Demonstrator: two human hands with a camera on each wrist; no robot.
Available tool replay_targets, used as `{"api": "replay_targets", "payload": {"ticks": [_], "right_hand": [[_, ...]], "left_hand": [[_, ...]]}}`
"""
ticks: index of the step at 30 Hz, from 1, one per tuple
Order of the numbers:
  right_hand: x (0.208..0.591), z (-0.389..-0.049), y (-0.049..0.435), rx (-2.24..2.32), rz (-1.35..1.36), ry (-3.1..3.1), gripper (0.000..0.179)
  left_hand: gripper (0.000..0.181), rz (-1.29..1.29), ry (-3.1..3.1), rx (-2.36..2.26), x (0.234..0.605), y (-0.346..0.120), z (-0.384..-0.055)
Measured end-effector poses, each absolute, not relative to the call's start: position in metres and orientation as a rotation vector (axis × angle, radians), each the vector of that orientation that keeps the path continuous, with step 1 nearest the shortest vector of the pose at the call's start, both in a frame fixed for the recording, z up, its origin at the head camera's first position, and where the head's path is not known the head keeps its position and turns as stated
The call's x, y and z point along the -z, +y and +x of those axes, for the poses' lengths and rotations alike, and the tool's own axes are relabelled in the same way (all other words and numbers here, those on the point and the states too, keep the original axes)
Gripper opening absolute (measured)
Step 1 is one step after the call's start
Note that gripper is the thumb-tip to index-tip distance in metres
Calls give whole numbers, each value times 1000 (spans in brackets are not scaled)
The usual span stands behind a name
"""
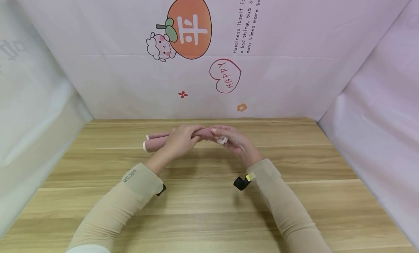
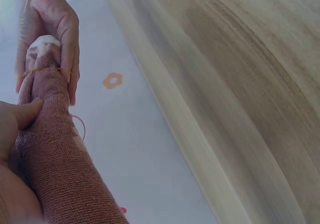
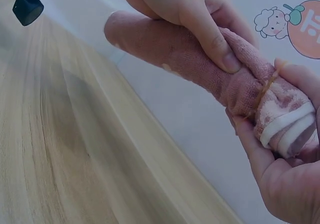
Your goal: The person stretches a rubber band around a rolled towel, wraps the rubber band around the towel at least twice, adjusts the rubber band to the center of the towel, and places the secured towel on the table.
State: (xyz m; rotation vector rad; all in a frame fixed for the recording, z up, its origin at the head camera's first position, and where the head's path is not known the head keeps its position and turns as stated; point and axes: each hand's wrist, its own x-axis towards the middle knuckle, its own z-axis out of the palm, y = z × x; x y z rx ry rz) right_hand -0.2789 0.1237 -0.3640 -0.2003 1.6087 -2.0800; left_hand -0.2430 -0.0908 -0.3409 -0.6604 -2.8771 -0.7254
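Observation:
A dusty-pink towel [image 1: 154, 144], rolled into a two-lobed bundle with white edging, is held above the table by both hands. My left hand [image 1: 181, 138] grips the roll around its middle, its thumb pressing the towel [image 3: 165, 49] in the right wrist view. My right hand [image 1: 234, 138] surrounds the other end, where folded white-edged layers show. Around that end runs a thin tan rubber band [image 3: 262, 96], and the right fingertips hold it on opposite sides of the roll. The left wrist view shows the right hand [image 2: 57, 16] beyond the bundled end.
Below the hands lies the wood-grain table [image 1: 203, 216]. White printed cloth [image 1: 278, 85] hangs behind its back edge, with more cloth walls on the left and right. A black wrist device [image 1: 241, 183] sticks out from the right cuff.

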Motion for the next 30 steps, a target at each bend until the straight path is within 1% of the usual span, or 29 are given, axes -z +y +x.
{"api": "replay_targets", "payload": {"ticks": [2, 4, 8, 10, 13, 16, 18, 22, 25, 30], "right_hand": [[362, -280, 123, 2069, -192, 1610, 21], [362, -280, 122, 2061, -197, 1617, 23], [364, -281, 123, 2075, -230, 1625, 15], [366, -281, 124, 2100, -265, 1609, 14], [367, -281, 125, 2162, -348, 1550, 23], [367, -280, 124, 2226, -389, 1517, 38], [367, -280, 122, 2266, -367, 1504, 46], [368, -279, 118, 2340, -248, 1481, 55], [368, -276, 114, 2416, -139, 1450, 52], [368, -273, 110, 2551, 37, 1360, 36]], "left_hand": [[30, -645, -2873, 728, 341, -90, -243], [31, -631, -2872, 736, 342, -89, -244], [29, -611, -2875, 793, 344, -91, -245], [28, -601, -2872, 848, 345, -92, -245], [29, -581, -2863, 955, 344, -94, -245], [31, -573, -2854, 1045, 342, -95, -245], [30, -574, -2850, 1089, 341, -95, -245], [28, -583, -2844, 1146, 339, -94, -245], [29, -579, -2834, 1232, 339, -93, -245], [28, -581, -2792, 1373, 337, -92, -245]]}}
